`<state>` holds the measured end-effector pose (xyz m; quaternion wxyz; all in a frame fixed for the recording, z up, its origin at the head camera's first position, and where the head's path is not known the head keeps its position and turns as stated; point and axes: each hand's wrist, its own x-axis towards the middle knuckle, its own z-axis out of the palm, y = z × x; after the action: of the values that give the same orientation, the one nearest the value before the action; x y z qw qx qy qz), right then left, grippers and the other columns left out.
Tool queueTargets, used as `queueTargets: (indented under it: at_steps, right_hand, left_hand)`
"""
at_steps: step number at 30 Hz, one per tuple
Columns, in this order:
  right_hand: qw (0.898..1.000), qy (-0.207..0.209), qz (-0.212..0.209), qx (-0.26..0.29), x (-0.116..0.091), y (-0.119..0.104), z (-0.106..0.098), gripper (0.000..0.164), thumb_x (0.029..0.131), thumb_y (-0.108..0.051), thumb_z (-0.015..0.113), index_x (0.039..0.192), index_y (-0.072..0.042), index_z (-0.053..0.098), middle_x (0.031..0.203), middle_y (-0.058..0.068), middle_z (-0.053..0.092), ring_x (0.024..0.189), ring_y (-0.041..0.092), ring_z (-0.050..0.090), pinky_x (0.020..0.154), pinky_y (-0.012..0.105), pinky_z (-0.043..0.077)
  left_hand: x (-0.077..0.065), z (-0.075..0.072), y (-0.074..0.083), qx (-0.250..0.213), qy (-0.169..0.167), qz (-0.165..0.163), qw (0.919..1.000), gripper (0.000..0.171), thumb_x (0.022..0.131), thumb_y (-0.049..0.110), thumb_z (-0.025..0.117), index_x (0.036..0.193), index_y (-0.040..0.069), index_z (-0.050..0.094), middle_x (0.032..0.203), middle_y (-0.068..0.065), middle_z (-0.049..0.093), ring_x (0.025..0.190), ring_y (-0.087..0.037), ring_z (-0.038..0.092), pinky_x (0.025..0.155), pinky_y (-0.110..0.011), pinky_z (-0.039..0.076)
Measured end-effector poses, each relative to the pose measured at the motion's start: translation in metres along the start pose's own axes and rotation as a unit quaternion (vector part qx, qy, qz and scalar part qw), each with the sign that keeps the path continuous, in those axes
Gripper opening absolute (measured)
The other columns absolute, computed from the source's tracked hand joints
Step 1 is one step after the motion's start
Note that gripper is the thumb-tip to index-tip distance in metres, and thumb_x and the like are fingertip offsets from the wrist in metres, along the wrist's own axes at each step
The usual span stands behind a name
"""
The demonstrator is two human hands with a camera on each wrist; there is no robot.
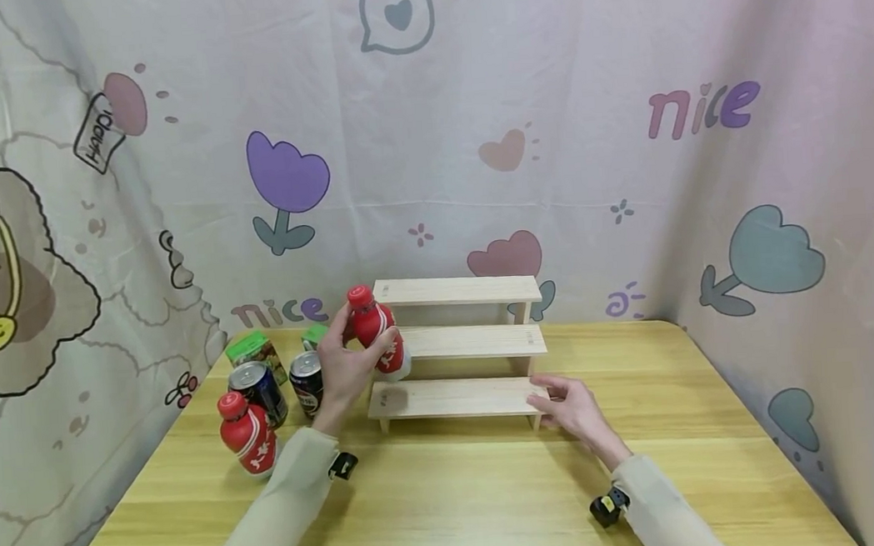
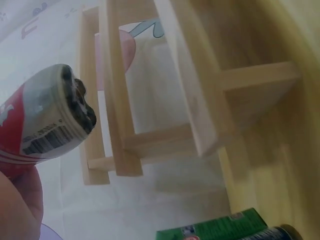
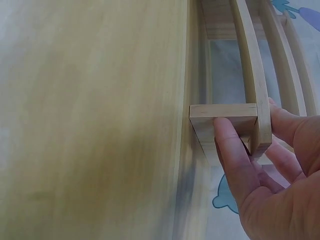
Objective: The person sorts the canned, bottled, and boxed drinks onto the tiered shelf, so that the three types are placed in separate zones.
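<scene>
My left hand (image 1: 343, 366) grips a red-capped drink bottle (image 1: 377, 333) with a red label, raised and tilted before the left end of a three-tier wooden display shelf (image 1: 445, 399). In the left wrist view the bottle's ridged base (image 2: 82, 102) and barcode face the shelf tiers. My right hand (image 1: 575, 411) holds the right end of the lowest tier. Seen from the right wrist, its fingers (image 3: 231, 150) curl about the corner where the tier's board (image 3: 252, 75) meets the side leg (image 3: 222, 111).
To the left on the wooden table (image 1: 466, 497) stand a second red bottle (image 1: 249, 435), two dark cans (image 1: 260, 390) and a green-topped box (image 1: 256, 351). Another green box (image 1: 313, 336) is partly hidden behind my left hand. A patterned curtain (image 1: 589, 172) hangs behind the table.
</scene>
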<state>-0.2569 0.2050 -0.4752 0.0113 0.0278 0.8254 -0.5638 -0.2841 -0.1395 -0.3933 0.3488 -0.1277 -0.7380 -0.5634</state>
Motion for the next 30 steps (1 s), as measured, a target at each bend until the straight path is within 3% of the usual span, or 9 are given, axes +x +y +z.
queueTargets:
  at_steps: [4,7,15,30]
  right_hand:
    - [1.000,-0.005,0.006,0.005,-0.001,-0.002,-0.001,0.048,0.084,-0.015,0.078,0.128,-0.007,0.064,0.105,0.014,0.057,0.079,0.018,0.061,0.067,0.034,0.060]
    - [1.000,-0.007,0.010,0.010,-0.002,-0.003,0.000,0.049,0.084,-0.016,0.078,0.129,-0.007,0.063,0.107,0.015,0.058,0.080,0.019,0.062,0.067,0.035,0.061]
    - [1.000,-0.002,0.018,0.019,-0.002,-0.001,0.000,0.047,0.083,-0.013,0.078,0.128,-0.008,0.064,0.105,0.015,0.059,0.076,0.019,0.063,0.066,0.035,0.061]
    - [1.000,-0.006,0.010,0.022,-0.003,0.000,0.000,0.049,0.084,-0.014,0.077,0.130,-0.006,0.062,0.104,0.015,0.057,0.078,0.020,0.064,0.068,0.036,0.061]
  left_hand:
    - [0.006,0.008,-0.001,-0.013,-0.004,-0.006,0.9999,0.064,0.078,0.018,0.084,0.136,0.015,0.057,0.119,-0.008,0.069,0.098,-0.016,0.064,0.082,-0.015,0.051]
    - [0.012,0.014,0.004,-0.011,-0.010,-0.002,0.9999,0.064,0.079,0.022,0.084,0.136,0.016,0.056,0.119,-0.008,0.069,0.099,-0.019,0.065,0.083,-0.025,0.054]
    - [0.028,0.031,0.015,-0.036,-0.034,-0.023,0.9985,0.065,0.079,0.026,0.083,0.137,0.020,0.055,0.121,-0.007,0.069,0.098,-0.021,0.066,0.085,-0.045,0.057]
    - [0.050,0.048,0.027,-0.061,-0.131,-0.049,0.9884,0.066,0.082,0.029,0.080,0.141,0.025,0.050,0.122,-0.007,0.067,0.101,-0.024,0.066,0.091,-0.045,0.056]
